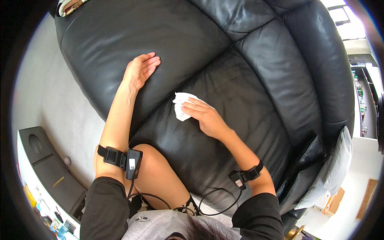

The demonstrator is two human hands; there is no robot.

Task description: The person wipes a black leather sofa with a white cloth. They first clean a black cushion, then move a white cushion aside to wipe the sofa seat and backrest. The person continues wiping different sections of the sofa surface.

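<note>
A black leather sofa (240,99) fills most of the head view. My right hand (207,117) presses a crumpled white tissue or wipe (181,112) flat on the nearer seat cushion, close to the seam between the two cushions. Up and to the left, my left hand (142,69) rests its edge on the farther seat cushion (186,33), with nothing in it and its fingers nearly straight. Black straps with small devices and cables sit around both arms.
Light grey floor (63,99) lies to the left, with a dark grey cabinet (45,162) at lower left. A grey pillow (337,165) leans by the sofa's arm at right. A folded cloth (70,6) lies at the top left corner.
</note>
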